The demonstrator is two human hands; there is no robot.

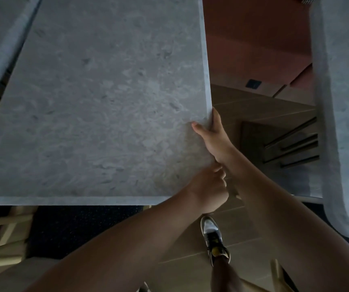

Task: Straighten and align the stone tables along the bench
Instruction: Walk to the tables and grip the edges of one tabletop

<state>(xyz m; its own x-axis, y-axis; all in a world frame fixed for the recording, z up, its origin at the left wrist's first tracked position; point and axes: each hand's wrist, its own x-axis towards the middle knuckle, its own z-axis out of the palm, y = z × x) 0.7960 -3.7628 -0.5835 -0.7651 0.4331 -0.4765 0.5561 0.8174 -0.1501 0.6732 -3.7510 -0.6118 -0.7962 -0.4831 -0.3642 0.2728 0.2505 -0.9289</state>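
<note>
Both hands grip the near right corner of a grey mottled stone tabletop, which spreads away to the left of them and fills most of the view. The right hand clamps the right edge, thumb lying on the top surface and fingers wrapped under the rim. Just beside it, nearer the body, the left hand is curled closed around the corner itself. Right of the hands, well apart, stands a second grey stone table; between them is a red-brown upholstered bench, and below, a tan tiled floor with a grey and yellow sneaker
</note>
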